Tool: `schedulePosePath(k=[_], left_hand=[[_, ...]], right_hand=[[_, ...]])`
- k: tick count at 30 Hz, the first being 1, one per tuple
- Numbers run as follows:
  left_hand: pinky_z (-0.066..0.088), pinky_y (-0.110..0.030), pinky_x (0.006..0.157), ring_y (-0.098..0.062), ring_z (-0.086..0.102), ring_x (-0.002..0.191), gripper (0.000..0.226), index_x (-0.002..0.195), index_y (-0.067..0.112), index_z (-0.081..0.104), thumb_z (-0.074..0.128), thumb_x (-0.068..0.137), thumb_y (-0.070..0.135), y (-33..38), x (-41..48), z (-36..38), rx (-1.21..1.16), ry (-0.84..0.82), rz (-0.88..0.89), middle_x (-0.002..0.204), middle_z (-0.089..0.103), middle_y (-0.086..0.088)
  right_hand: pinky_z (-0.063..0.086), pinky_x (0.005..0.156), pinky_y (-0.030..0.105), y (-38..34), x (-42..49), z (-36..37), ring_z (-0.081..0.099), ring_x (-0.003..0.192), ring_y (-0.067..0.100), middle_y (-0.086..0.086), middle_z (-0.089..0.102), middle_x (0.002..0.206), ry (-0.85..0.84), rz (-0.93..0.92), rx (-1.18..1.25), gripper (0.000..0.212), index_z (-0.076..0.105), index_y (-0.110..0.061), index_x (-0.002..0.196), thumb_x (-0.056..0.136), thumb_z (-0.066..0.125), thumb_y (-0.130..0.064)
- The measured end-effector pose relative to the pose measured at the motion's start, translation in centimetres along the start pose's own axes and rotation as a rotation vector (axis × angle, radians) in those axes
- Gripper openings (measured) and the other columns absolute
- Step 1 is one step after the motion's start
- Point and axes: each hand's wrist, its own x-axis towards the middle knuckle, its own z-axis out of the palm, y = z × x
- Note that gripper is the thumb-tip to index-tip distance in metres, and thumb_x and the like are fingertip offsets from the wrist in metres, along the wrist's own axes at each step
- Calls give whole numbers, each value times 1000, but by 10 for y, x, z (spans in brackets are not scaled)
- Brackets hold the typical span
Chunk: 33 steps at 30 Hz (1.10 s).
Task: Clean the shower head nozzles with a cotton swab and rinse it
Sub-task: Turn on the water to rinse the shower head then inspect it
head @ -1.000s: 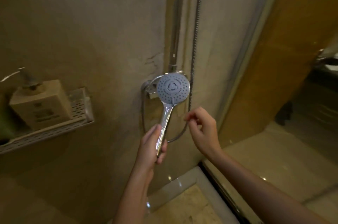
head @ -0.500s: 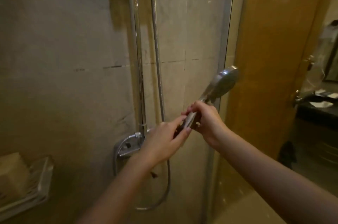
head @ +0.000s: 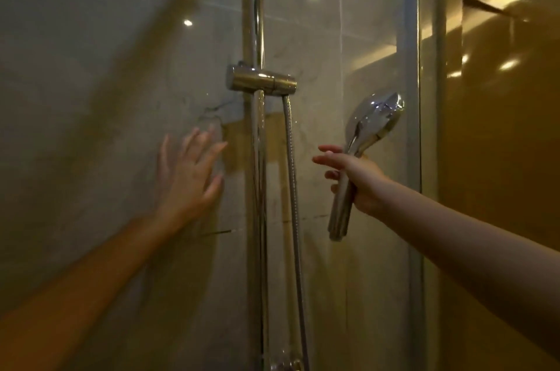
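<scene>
The chrome shower head (head: 374, 119) is held upright at the right of the shower, its shiny back toward me and its nozzle face hidden. My right hand (head: 354, 178) grips its handle, forefinger stretched out to the left. My left hand (head: 189, 172) is raised with fingers spread, empty, in front of the tiled wall left of the riser rail. A chrome holder bracket (head: 262, 82) sits on the rail, above and between both hands. No cotton swab shows.
The vertical chrome rail (head: 254, 22) runs up the wall, with the metal hose (head: 292, 188) hanging beside it. A glass partition edge (head: 410, 158) stands just right of the shower head. A brown wall lies beyond it.
The shower head passed from my left hand to my right hand alone. My left hand let go and moved left, fingers spread. The view tilted upward, bringing the holder bracket into sight.
</scene>
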Motion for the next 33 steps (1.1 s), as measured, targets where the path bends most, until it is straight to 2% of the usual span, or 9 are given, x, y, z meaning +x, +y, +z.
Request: schedulePosePath(k=[3, 6, 8, 10, 13, 15, 19, 25, 33], left_hand=[[-6, -59, 111, -20, 0, 145, 58, 147, 26, 18, 30, 93, 42, -22, 15, 18, 181, -25, -37, 159, 7, -3], [1, -59, 111, -22, 9, 144, 61, 147, 24, 20, 26, 89, 43, -27, 14, 33, 267, 49, -15, 157, 18, -5], [4, -58, 110, -22, 13, 143, 60, 146, 24, 22, 28, 88, 43, -30, 15, 37, 291, 83, 7, 156, 22, -5], [6, -58, 110, -22, 14, 143, 60, 146, 24, 24, 28, 88, 42, -31, 14, 36, 280, 89, -6, 155, 24, -5], [6, -57, 110, -22, 13, 143, 60, 146, 24, 24, 29, 89, 42, -29, 13, 36, 300, 81, -12, 155, 24, -5], [6, -57, 111, -21, 13, 144, 60, 146, 25, 23, 29, 89, 43, -30, 13, 35, 330, 76, -14, 156, 23, -4], [6, -56, 112, -22, 14, 144, 60, 147, 24, 23, 27, 90, 44, -30, 13, 35, 345, 77, -2, 156, 22, -4], [5, -56, 112, -21, 11, 144, 60, 147, 24, 22, 27, 90, 43, -30, 13, 34, 357, 83, 6, 156, 21, -4], [6, -57, 112, -23, 13, 145, 61, 147, 23, 22, 27, 90, 43, -32, 13, 36, 348, 87, 16, 156, 21, -5]], right_hand=[[41, 73, 30, -17, 32, 17, 54, 91, 15, 0, 68, 116, -70, -41, 77, 22, 64, -25, 115, 95, 55, -24], [42, 80, 32, -27, 57, 32, 56, 96, 15, -1, 68, 117, -120, -95, 135, 27, 61, -25, 121, 95, 55, -27], [50, 69, 26, -30, 65, 40, 63, 91, 12, -1, 71, 111, -167, -112, 176, 27, 62, -25, 121, 95, 56, -26], [51, 51, 19, -33, 68, 47, 70, 76, 7, -1, 75, 99, -203, -121, 208, 23, 65, -26, 115, 93, 57, -22], [48, 44, 16, -33, 72, 54, 68, 71, 6, 0, 73, 92, -148, -134, 197, 23, 66, -23, 112, 90, 61, -16], [50, 47, 17, -34, 74, 57, 65, 79, 8, 0, 72, 92, -102, -157, 184, 25, 66, -21, 113, 89, 62, -14], [46, 76, 29, -36, 79, 55, 64, 94, 12, -2, 72, 94, -70, -205, 113, 25, 65, -20, 114, 89, 62, -14], [44, 86, 33, -38, 86, 54, 62, 102, 15, 0, 71, 102, -62, -285, 48, 23, 63, -18, 114, 91, 60, -16], [44, 72, 26, -61, 102, 38, 62, 90, 9, -1, 71, 94, -78, -366, 17, 20, 67, -18, 110, 92, 58, -15]])
